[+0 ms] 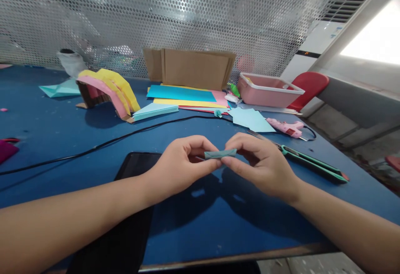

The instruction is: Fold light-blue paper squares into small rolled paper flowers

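Between both my hands is a small folded strip of light blue paper (220, 154), held level above the blue table. My left hand (184, 157) pinches its left part between thumb and fingers. At the other end, the thumb and index finger of my right hand (261, 161) grip the same paper. The fingertips of the two hands nearly meet at the middle. Below my left forearm lies a black phone-like slab (134, 207). A green and black utility knife (312, 163) rests to the right of my right hand, its blade end partly hidden.
Light blue sheets (253, 119) and a pink glue gun (286, 128) lie behind my right hand. A pink basket (268, 92), coloured paper (181, 93) and cardboard (195, 67) stand further back. A yellow-pink arch (109, 88) is at left; a black cable (103, 144) crosses the table.
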`<state>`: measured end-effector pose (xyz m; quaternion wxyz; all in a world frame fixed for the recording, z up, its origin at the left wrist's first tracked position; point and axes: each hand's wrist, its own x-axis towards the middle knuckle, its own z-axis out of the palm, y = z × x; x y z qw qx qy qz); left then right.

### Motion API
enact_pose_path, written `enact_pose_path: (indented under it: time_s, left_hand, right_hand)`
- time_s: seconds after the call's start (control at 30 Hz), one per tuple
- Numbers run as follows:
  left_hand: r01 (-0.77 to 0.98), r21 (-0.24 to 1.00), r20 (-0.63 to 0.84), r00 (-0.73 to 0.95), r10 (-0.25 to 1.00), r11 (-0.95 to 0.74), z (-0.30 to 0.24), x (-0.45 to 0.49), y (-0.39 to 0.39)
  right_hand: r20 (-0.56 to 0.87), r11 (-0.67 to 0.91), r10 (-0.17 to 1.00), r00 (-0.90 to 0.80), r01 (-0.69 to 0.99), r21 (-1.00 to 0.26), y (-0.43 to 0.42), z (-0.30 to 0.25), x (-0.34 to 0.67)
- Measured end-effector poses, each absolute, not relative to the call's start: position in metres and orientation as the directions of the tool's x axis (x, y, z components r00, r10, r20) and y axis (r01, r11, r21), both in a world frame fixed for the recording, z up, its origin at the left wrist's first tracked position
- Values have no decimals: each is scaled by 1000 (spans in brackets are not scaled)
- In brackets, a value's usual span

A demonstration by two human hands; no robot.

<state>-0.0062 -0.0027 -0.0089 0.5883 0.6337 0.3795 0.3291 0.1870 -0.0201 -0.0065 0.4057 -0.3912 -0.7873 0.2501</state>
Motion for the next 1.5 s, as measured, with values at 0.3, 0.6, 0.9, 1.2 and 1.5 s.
enact_pose_path:
  time_s: [0.3, 0.6, 0.9, 1.2, 1.5]
  left_hand:
    - [89, 996, -34, 472, 881, -10, -3, -6, -3]
    - [11, 995, -86, 538, 839, 94, -6, -6, -1]
    - [-160, 981, -26, 439, 898, 106, -9, -8, 5]
    - [-28, 997, -59, 415, 908, 78, -8, -8, 3]
    - [53, 997, -68, 397, 916, 51, -5, -9, 1]
  right_hand:
    - [474, 569, 819, -323, 358, -740, -23, -7, 187]
    - [727, 777, 580, -368, 520, -356, -25, -6, 193]
    - [627, 832, 529, -572, 497, -248, -14, -7, 203]
    - [561, 790, 609, -560, 368, -491, -7, -11, 203]
    - [244, 329, 917, -316, 253, -910, -11, -11, 194]
